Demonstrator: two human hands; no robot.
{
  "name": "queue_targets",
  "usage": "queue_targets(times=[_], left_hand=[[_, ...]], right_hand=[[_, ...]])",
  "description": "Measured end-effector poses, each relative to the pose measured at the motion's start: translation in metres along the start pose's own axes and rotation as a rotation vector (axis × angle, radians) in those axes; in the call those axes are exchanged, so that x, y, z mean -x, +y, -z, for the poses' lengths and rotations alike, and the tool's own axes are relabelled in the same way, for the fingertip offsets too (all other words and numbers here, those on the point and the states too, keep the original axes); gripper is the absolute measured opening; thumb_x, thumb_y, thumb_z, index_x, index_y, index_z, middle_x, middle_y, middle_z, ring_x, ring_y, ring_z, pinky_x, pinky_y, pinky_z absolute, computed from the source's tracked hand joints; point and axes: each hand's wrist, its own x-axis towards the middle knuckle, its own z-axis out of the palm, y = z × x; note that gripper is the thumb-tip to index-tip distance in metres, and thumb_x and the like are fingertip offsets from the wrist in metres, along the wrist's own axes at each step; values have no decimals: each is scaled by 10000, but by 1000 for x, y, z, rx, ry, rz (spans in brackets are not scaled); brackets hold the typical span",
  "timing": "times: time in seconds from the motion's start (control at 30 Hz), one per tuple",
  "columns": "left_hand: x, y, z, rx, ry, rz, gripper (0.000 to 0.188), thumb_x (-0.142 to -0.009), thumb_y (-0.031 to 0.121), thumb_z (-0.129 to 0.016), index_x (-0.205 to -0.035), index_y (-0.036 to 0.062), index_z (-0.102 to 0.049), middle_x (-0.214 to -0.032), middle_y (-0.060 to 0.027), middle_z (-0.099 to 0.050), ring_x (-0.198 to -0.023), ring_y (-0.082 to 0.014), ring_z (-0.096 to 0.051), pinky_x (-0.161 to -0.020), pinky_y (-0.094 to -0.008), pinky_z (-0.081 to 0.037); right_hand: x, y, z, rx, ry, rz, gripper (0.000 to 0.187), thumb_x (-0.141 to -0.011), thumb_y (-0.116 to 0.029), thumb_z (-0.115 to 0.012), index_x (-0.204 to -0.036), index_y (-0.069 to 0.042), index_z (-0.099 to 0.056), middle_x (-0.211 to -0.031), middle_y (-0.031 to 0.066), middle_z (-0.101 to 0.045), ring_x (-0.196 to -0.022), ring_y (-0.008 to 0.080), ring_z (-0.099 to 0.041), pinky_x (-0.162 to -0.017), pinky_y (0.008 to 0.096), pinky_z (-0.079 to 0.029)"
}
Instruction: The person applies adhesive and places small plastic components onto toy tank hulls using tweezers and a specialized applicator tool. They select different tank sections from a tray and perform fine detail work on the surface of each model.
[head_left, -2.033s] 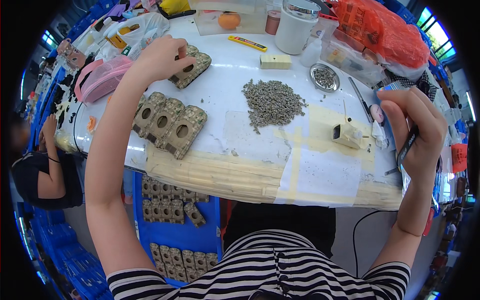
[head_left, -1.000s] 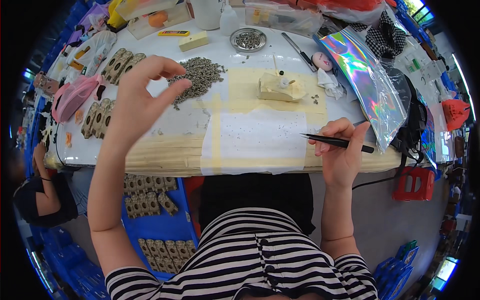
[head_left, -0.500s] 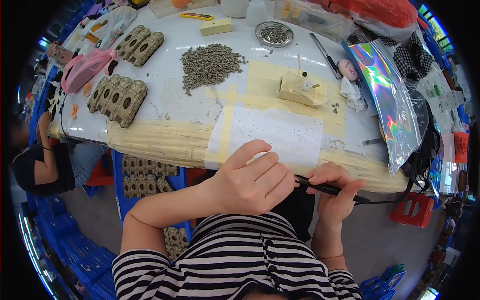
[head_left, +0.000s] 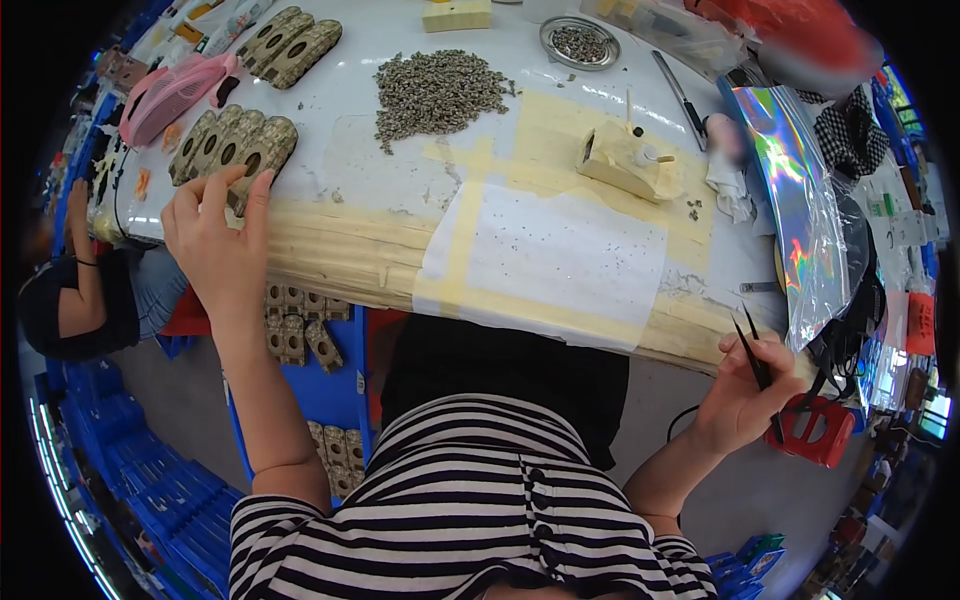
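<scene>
My left hand (head_left: 218, 235) is over the front row of camouflage-patterned casings (head_left: 235, 150), each with a dark oval opening. Its thumb and fingers are spread around the near end of the rightmost casing; whether they press on it I cannot tell. At the right front edge of the table my right hand (head_left: 745, 395) grips black tweezers (head_left: 762, 370), their points upward and slightly apart. Between my hands lies a white paper sheet (head_left: 560, 250) with tiny specks on it. Beyond the paper is a heap of small metallic parts (head_left: 440, 95).
A taped block (head_left: 620, 165) with a small white bottle stands behind the paper. Farther back are a round metal dish (head_left: 580, 45) and a yellowish block (head_left: 457, 14). An iridescent bag (head_left: 785, 210) lies right. Below the table, a blue tray (head_left: 330, 385) holds more casings. Another person sits left.
My hands have parted: the left has gone left to the casings, the right has moved right with the tweezers, now pointing upward. The view has shifted slightly.
</scene>
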Motion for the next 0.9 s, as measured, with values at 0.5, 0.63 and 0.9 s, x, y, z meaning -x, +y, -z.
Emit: queue_targets(times=[0.5,0.63,0.9], left_hand=[[5,-20,-9,132,-88,-106,282,-824,210,-687,-1042,44,-617,-1109,-165,-577,-1047,-349,-551,-879,-406,-438],[1,-6,4,716,-24,95,315,-814,119,-698,-1088,19,-581,-1165,-151,-567,-1087,-254,-555,-907,-357,-437],[-87,59,20,1705,-472,-59,568,-845,206,-661,-1314,-6,-419,-1210,-135,-553,-1083,-192,-555,-931,-331,-457]], right_hand=[[2,-3,-3,86,-11,63,405,-992,-375,-409,-938,7,-532,-763,91,-507,-620,145,-482,-664,321,-470],[2,-5,-6,78,-13,92,492,-997,-423,-348,-994,28,-546,-792,165,-612,-575,159,-521,-631,312,-487],[-21,-14,-26,275,-188,212,414,-1003,-332,-391,-928,34,-569,-843,186,-645,-676,190,-598,-709,321,-494]])
